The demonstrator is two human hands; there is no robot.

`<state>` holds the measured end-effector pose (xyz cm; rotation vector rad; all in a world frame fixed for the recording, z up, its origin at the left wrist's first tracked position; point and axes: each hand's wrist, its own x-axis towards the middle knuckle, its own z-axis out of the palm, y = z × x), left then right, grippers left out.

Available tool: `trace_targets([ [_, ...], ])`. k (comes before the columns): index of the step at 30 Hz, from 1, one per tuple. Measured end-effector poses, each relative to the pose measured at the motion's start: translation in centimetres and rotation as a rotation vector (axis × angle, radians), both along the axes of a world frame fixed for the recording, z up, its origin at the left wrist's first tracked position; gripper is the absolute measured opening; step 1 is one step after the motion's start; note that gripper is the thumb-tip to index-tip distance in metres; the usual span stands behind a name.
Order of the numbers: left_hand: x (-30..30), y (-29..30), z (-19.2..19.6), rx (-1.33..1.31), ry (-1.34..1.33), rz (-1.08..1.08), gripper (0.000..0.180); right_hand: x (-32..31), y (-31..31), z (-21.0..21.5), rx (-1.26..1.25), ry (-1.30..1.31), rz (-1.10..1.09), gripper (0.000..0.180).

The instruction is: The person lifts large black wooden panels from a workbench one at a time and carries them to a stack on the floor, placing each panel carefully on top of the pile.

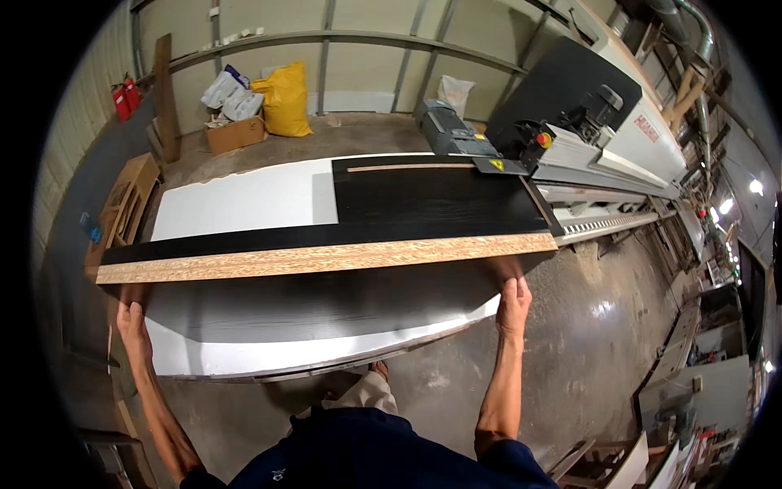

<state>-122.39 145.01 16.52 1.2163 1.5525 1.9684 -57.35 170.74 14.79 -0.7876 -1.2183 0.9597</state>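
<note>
The left hand [133, 324] clamps its grip on the left end of a long black-faced board [326, 303], and the right hand [513, 303] clamps on the right end; the board's raw chipboard edge [326, 258] faces up, and it is held level in front of the person, above a white panel [269, 352].

Behind it, a stack of panels lies flat: a white sheet [244, 200] on the left and a black sheet [432, 196] on the right, which butts against the infeed of a long grey machine [619, 147].

By the back wall, an open cardboard box [236, 133] sits on the floor; what is in it cannot be made out. White sacks [232, 96] are heaped just behind it, with a bulging yellow sack [285, 99] beside them on the right. Another white sack [454, 91] leans against the wall further right. Two red fire extinguishers [126, 96] hang at the left wall. On the machine, a yellow triangular warning sign [495, 165] lies near a red button on a yellow disc [543, 139].
</note>
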Motion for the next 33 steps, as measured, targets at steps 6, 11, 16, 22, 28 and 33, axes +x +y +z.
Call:
trace_targets([
  [6,-1.2,-0.7,-0.8,0.019,-0.098,0.015,0.053,0.5,-0.1,-0.4,-0.026,0.019,-0.002,0.053],
  [11,-5.2,-0.5,-4.5,0.046,-0.077,-0.092,0.069,2.7,1.1,-2.2,0.034,0.021,0.048,0.056],
  [16,-7.0,0.2,-12.4,0.074,-0.328,0.037,0.063,2.5,4.0,-8.3,-0.174,0.132,-0.06,0.092],
  [22,-1.6,-2.7,-12.6,0.034,-0.344,0.266,0.072,4.7,6.8,-6.8,-0.273,0.325,0.184,0.078],
  [28,23.0,-20.2,-3.3,0.006,-0.486,0.781,0.069,-8.6,3.0,-1.9,-0.384,-0.201,0.654,0.082],
  [33,47.2,-32.8,-3.5,0.085,-0.621,1.165,0.069,-15.6,-4.8,-1.2,-0.37,-0.5,1.157,0.083],
])
